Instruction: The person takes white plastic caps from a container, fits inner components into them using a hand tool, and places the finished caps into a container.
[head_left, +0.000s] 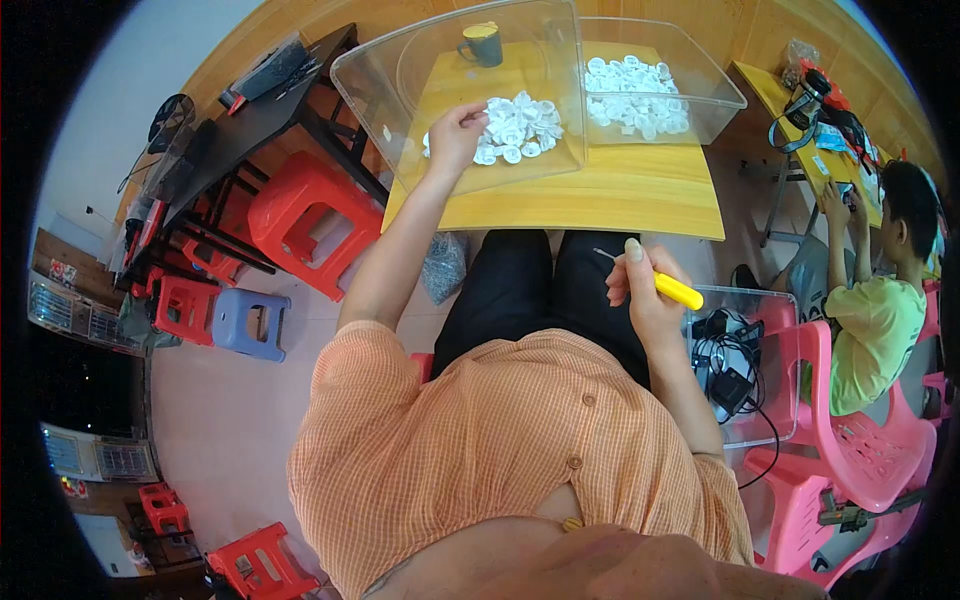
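Observation:
My left hand reaches into the left clear plastic bin, at the edge of a heap of small round white plastic pieces. Its fingers are drawn together; whether a piece sits between them is too small to tell. My right hand is closed around a screwdriver with a yellow handle, held above my right thigh. The thin metal shaft points up and to the left, away from the bins.
A second clear bin with more white pieces stands right on the yellow table. A grey mug stands toward the back. Low right is a box of black cables. Red stools are left; a seated person is right.

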